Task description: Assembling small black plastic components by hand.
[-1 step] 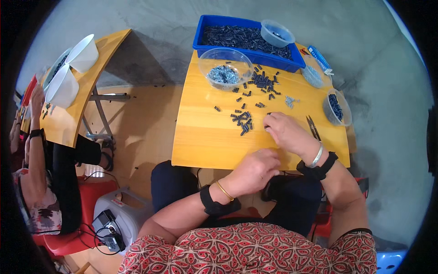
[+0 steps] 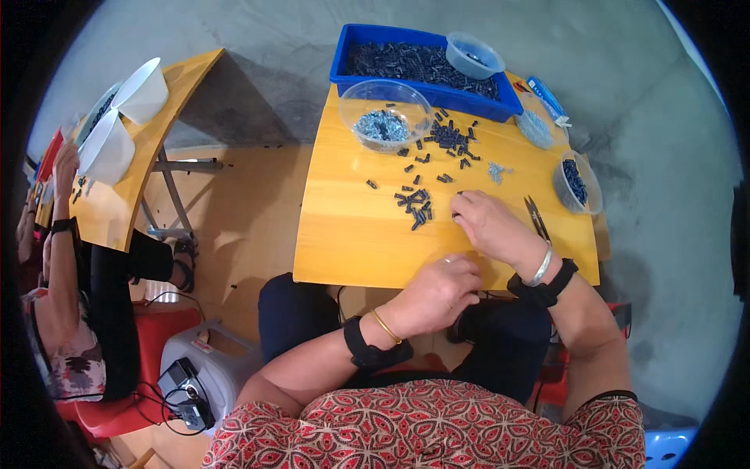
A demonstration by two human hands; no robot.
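Observation:
My left hand, with a gold bangle at the wrist, hovers at the table's near edge. Its fingers are curled together, and what they hold, if anything, is hidden. Ahead and to the right, my right hand is closed over the tabletop, with dark bits of a small black part showing at its fingertips. Left of it lies a small cluster of black parts. Farther back are a larger heap of black parts and a little pile of silvery pieces. Small scissors-like snips rest beside my right wrist.
A blue tray full of black parts stands at the back, a clear tub in its corner. Another clear tub holds shiny pieces. At right are a tub of dark parts and a blue-white box. Someone works at the left table.

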